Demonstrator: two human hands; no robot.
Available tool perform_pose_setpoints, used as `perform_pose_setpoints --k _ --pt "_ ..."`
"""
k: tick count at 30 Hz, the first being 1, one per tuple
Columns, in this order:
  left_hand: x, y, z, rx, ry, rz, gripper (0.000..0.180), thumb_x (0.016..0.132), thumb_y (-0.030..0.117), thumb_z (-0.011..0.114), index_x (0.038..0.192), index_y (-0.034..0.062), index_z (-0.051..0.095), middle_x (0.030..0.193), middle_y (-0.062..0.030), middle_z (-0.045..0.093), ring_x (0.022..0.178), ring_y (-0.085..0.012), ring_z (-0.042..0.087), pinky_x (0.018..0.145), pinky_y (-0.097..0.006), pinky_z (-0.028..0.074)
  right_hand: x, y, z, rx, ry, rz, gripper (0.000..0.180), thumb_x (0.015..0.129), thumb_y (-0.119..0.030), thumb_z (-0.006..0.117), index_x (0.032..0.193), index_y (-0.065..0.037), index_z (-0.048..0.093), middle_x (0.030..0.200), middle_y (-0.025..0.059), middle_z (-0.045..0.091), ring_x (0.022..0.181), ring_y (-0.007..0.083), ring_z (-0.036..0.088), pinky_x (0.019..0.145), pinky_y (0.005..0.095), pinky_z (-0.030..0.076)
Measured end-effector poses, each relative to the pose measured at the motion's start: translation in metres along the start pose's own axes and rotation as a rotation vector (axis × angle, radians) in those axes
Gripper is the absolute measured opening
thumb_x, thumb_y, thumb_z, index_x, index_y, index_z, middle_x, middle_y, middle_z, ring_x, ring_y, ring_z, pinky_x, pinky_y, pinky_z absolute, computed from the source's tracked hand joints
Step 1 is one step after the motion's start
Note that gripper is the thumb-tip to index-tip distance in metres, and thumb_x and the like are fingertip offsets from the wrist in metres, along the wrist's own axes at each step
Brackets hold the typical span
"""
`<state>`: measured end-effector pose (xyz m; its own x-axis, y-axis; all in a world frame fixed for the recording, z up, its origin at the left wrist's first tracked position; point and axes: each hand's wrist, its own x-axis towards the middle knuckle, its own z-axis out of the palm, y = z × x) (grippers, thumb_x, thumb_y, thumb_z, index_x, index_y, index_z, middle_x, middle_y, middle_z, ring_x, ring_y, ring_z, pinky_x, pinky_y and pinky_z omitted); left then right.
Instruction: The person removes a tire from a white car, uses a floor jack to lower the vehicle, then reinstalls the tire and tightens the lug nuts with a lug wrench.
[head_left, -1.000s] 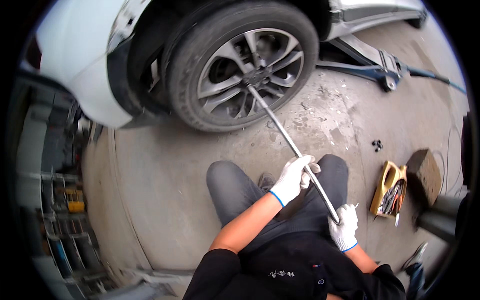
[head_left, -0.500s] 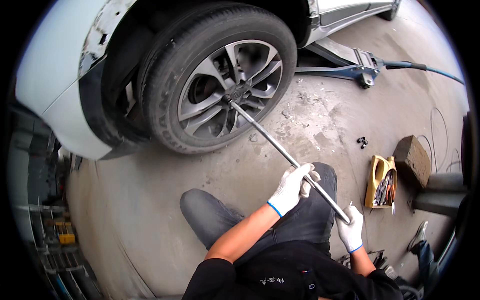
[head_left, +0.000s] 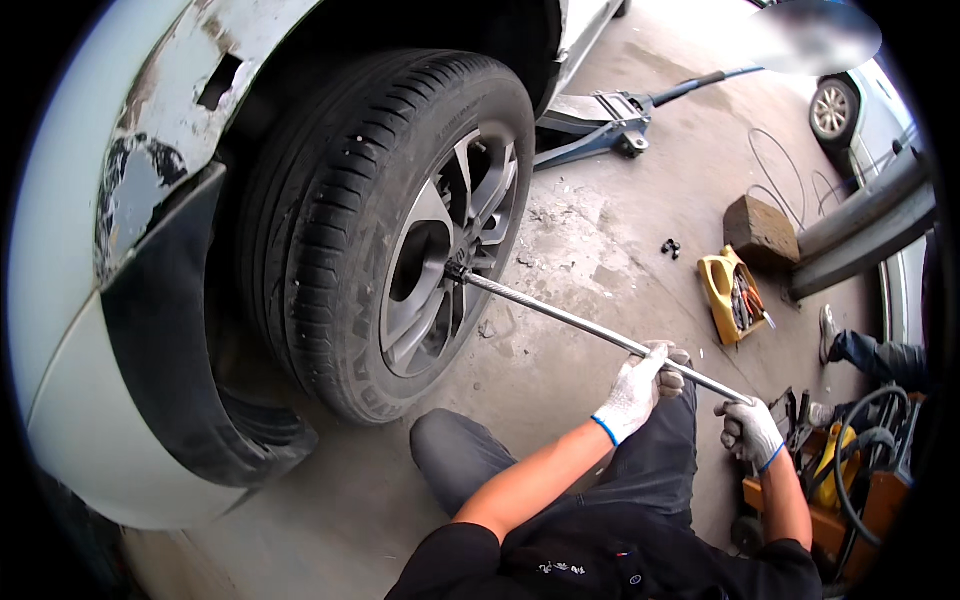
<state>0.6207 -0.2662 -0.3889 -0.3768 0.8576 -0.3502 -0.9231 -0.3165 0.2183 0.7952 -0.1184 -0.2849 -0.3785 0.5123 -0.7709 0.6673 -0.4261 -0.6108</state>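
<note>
A long silver wheel wrench [head_left: 590, 328] slants from the wheel's middle down to my hands. Its dark socket end sits among the spokes near the hub of the alloy wheel [head_left: 430, 240], which carries a black tire [head_left: 340, 230]. Midway along the lower half of the bar, my left hand [head_left: 640, 392], in a white glove with a blue cuff, is closed around it. My right hand [head_left: 752, 430], gloved likewise, is closed at the bar's near end with its fingers curled. What the socket fits onto is too small to tell.
A white car with a scraped fender [head_left: 170, 130] stands at left. Beyond the wheel is a floor jack [head_left: 600, 130]. Small black parts [head_left: 671, 248], a cut yellow jug [head_left: 718, 290] of tools and a brown block [head_left: 760, 232] lie rightward, near a metal post [head_left: 870, 215] and an orange machine [head_left: 885, 510].
My view has shifted, so the wheel appears lower and farther left, and the orange machine now shows at right. The wrench looks less steep. Both hands stay on it.
</note>
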Motion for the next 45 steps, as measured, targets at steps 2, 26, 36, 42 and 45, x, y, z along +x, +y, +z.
perform_pose_setpoints --k 2,26,36,42,45 --pt "-0.005 -0.001 0.005 0.005 0.028 0.014 0.020 0.103 0.027 0.052 0.114 0.0110 0.056 0.104 -0.0100 0.070 0.065 -0.0143 0.066 0.057 -0.030 0.055 -0.009 -0.003 0.003 0.002 0.009 0.016 0.011 0.090 -0.009 0.055 0.091 0.000 0.061 0.051 -0.0034 0.038 0.039 0.0096 0.036 0.037 0.0275 0.035" --pt "0.006 -0.033 0.019 0.145 0.104 -0.015 0.023 0.100 0.032 0.056 0.111 0.0119 0.060 0.104 -0.0084 0.068 0.070 -0.0163 0.060 0.063 -0.031 0.050 0.022 0.034 -0.014 0.254 -0.293 -0.377 0.048 0.097 -0.020 0.052 0.137 0.003 0.039 0.078 0.0093 0.060 0.054 0.0134 0.057 0.049 0.0246 0.047" --pt "0.031 -0.095 0.023 0.207 0.266 0.100 0.022 0.097 0.035 0.060 0.101 0.0134 0.062 0.095 -0.0064 0.068 0.060 -0.0162 0.055 0.056 -0.032 0.041 0.068 0.050 -0.061 0.133 -0.316 -1.139 0.036 0.093 -0.025 0.057 0.121 -0.003 0.052 0.102 0.0159 0.068 0.080 0.0217 0.067 0.063 0.0366 0.054" --pt "0.030 -0.081 0.037 0.178 0.333 0.170 0.019 0.098 0.031 0.058 0.100 0.0122 0.061 0.094 -0.0063 0.065 0.061 -0.0164 0.052 0.055 -0.032 0.040 0.093 0.031 -0.085 -0.522 -0.712 -0.685 0.032 0.082 -0.005 0.048 0.106 -0.002 0.068 0.095 0.0066 0.071 0.069 0.0125 0.061 0.063 0.0315 0.052" --pt "0.038 -0.082 0.038 0.196 0.350 0.178 0.020 0.099 0.031 0.057 0.100 0.0116 0.061 0.094 -0.0062 0.063 0.062 -0.0166 0.051 0.055 -0.032 0.039 0.072 0.031 -0.093 -0.152 -0.822 -0.666 0.050 0.080 -0.005 0.047 0.127 -0.007 0.067 0.091 0.0059 0.070 0.068 0.0112 0.059 0.060 0.0300 0.051"
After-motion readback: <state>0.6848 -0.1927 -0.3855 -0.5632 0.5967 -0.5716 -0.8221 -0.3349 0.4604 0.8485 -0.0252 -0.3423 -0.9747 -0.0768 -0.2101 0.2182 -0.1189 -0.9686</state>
